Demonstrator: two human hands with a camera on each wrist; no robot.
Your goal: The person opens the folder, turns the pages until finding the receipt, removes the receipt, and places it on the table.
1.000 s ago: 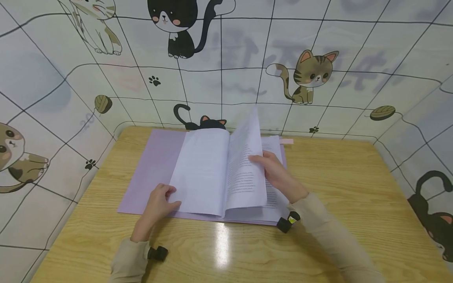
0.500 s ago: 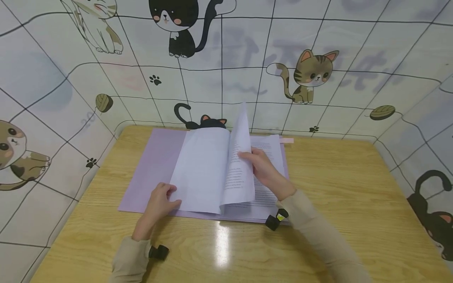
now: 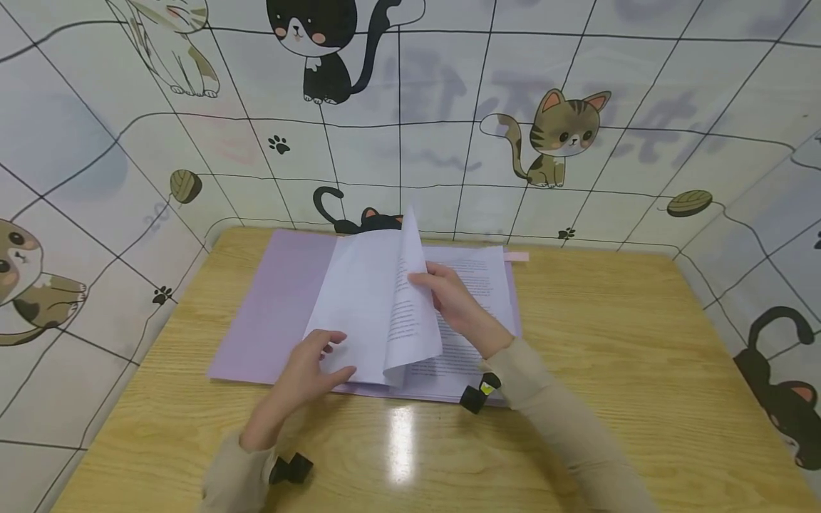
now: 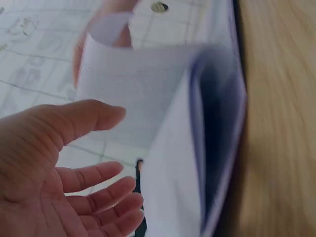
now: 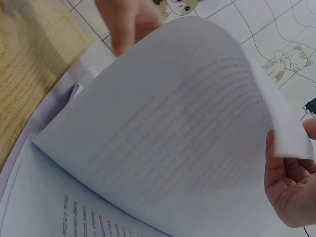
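Observation:
A purple folder (image 3: pixel 272 306) of printed sheets lies spread on the table. My right hand (image 3: pixel 458 306) pinches the outer edge of a printed page (image 3: pixel 413 313) between thumb and fingers, and the page stands curved up over the middle of the folder. In the right wrist view that page (image 5: pixel 197 123) bows across most of the picture. My left hand (image 3: pixel 314 374) hovers at the lower left of the blank left page (image 3: pixel 355 306), thumb and fingers spread apart. The left wrist view shows this hand (image 4: pixel 64 168) with nothing in its grasp, beside the folded-over sheets (image 4: pixel 177 173).
The wooden table (image 3: pixel 609 370) extends to both sides of the folder. Behind it rises a wall (image 3: pixel 436 149) printed with cats and grid lines. A pink tab (image 3: pixel 517 256) sticks out at the folder's upper right. Small black devices (image 3: pixel 473 399) are worn on both wrists.
My right hand has carried the page leftward, and more of the printed sheet beneath shows. My left hand has lifted off the left page's corner and moved slightly right, its fingers spreading.

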